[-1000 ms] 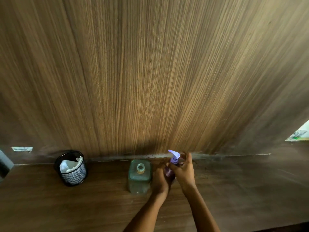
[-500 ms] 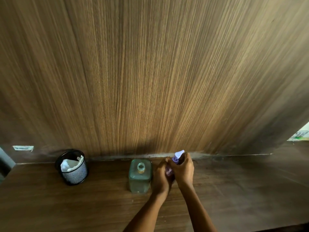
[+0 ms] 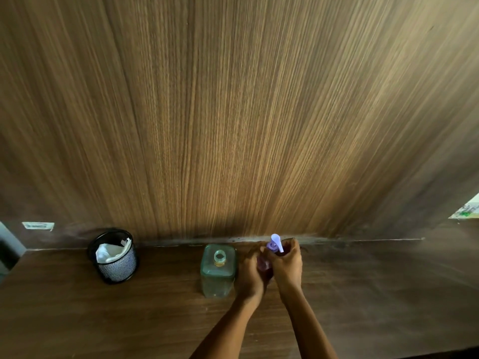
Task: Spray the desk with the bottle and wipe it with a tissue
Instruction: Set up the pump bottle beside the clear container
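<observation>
A small spray bottle with a purple nozzle stands at the back of the dark wooden desk, near the wall. My left hand wraps the bottle's body from the left. My right hand grips the spray head from the right, and the white-purple nozzle sticks up between the fingers. The bottle's body is mostly hidden by both hands. White tissue sits in a black mesh cup at the left.
A clear green-tinted square bottle without a cap stands just left of my left hand. A wood-grain wall panel rises behind the desk. A small label is stuck low on the wall at the left.
The purple nozzle has turned from pointing left to pointing up and right, while both hands stay closed around the bottle in the same spot.
</observation>
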A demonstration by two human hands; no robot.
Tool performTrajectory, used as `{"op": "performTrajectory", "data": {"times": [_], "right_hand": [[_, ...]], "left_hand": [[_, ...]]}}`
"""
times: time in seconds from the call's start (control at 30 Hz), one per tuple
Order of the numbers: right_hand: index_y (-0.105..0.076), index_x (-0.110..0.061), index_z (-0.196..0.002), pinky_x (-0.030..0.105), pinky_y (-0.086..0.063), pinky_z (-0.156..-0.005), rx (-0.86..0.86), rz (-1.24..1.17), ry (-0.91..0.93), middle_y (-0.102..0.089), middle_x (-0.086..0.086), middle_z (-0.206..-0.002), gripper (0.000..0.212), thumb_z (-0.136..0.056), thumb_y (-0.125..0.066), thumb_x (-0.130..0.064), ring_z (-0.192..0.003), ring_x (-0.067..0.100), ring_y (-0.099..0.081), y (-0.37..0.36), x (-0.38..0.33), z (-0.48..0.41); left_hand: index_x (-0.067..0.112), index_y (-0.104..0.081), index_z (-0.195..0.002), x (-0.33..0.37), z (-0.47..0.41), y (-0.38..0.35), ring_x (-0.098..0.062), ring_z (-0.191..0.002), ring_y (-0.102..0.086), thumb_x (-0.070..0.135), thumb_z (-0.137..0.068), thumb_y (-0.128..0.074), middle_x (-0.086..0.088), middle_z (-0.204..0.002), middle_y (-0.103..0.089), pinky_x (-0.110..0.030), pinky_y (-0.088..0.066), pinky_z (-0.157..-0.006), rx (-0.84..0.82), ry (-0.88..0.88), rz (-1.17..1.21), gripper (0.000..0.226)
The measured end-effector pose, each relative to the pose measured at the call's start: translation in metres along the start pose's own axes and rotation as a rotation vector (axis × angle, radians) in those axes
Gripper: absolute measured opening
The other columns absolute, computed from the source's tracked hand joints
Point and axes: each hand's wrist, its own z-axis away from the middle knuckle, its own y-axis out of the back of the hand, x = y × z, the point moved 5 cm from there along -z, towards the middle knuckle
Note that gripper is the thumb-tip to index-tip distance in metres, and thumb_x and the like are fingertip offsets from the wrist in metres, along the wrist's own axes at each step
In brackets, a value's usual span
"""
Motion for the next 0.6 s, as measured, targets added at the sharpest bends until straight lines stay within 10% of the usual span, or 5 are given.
{"op": "performTrajectory", "data": {"times": [0.13,0.43,0.6], "right_hand": [[-0.052,-0.015,-0.125,0.023,-0.056,-0.066,-0.258,-0.189,0.043,-0.063,0.005,-0.11,0.056,-0.077,-0.061,0.012,-0.097,0.019,-0.064,0.005,0.005,0.003],[-0.058,-0.017,-0.084,0.041,-0.057,-0.074,-0.005,-0.052,0.04,-0.069,0.007,-0.084,0.023,-0.074,-0.073,-0.003,-0.083,0.026,-0.068,0.001,0.004,-0.001],[-0.052,-0.02,-0.117,0.019,-0.054,-0.061,-0.25,-0.152,0.062,-0.066,-0.001,-0.1,0.049,-0.077,-0.067,0.005,-0.087,0.01,-0.066,0.004,0.001,-0.003]], "left_hand": [[0.03,-0.057,-0.1,-0.003,0.0,0.0,-0.002,-0.08,-0.061,0.018,-0.1,-0.037,0.009,-0.087,-0.064,-0.002,-0.045,-0.055,-0.002,-0.006,-0.084,0.024],[0.012,-0.064,-0.11,-0.014,-0.007,0.0,-0.016,-0.095,-0.066,0.022,-0.099,-0.038,-0.005,-0.1,-0.07,-0.017,-0.055,-0.066,0.009,0.065,-0.056,0.03],[0.016,-0.064,-0.113,-0.011,-0.006,-0.001,-0.003,-0.085,-0.064,0.02,-0.098,-0.042,0.006,-0.093,-0.068,-0.014,-0.055,-0.066,-0.018,0.017,-0.125,0.026]]}}
